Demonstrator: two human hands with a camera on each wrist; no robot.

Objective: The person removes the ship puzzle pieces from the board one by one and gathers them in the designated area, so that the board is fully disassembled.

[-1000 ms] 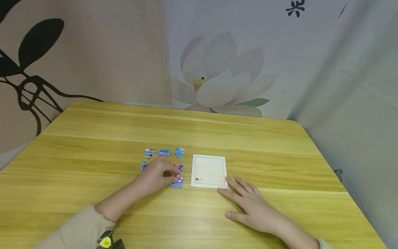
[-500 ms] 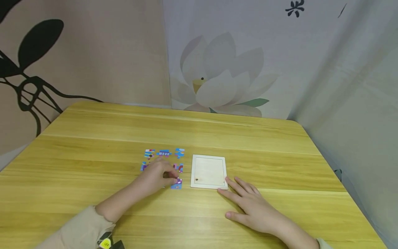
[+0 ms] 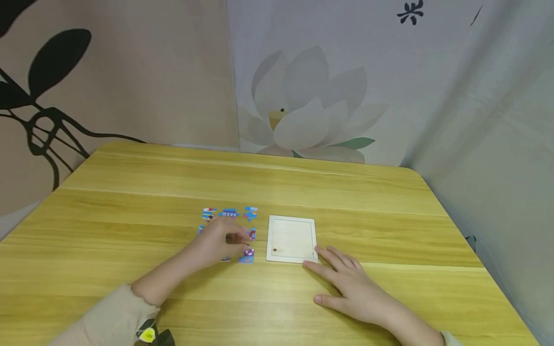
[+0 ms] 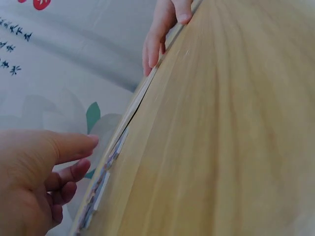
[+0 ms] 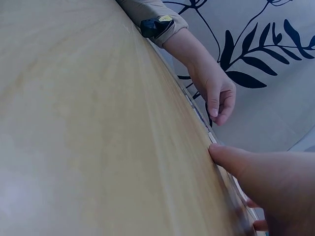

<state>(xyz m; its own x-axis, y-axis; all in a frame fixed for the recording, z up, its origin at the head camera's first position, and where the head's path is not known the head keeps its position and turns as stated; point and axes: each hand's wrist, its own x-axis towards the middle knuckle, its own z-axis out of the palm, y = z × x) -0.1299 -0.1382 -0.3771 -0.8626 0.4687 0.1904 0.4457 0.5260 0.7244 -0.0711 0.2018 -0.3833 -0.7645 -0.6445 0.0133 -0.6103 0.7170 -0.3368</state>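
Note:
Several colourful jigsaw puzzle pieces [image 3: 229, 213] lie spread in rows on the wooden table, left of a pale square puzzle tray [image 3: 292, 239]. My left hand [image 3: 214, 242] hovers over these pieces and hides the middle ones. Its thumb and index finger stand apart with nothing between them, close over the lower right piece [image 3: 246, 259]. In the left wrist view, the thumb [image 4: 76, 146] extends above loosely bent fingers, beside the pieces' edges. My right hand [image 3: 352, 290] lies spread on the table, its fingertips at the tray's lower right corner.
The yellow wood-grain table [image 3: 173, 173] reaches back to a printed curtain [image 3: 311, 96] with a flower on it. More pale fabric [image 3: 493, 144] hangs at the right side. A dark band with a yellow tag [image 3: 148, 335] sits by my left sleeve.
My left hand stays over the pieces, with only a slight shift of its fingers. The right hand, tray and visible pieces keep their places.

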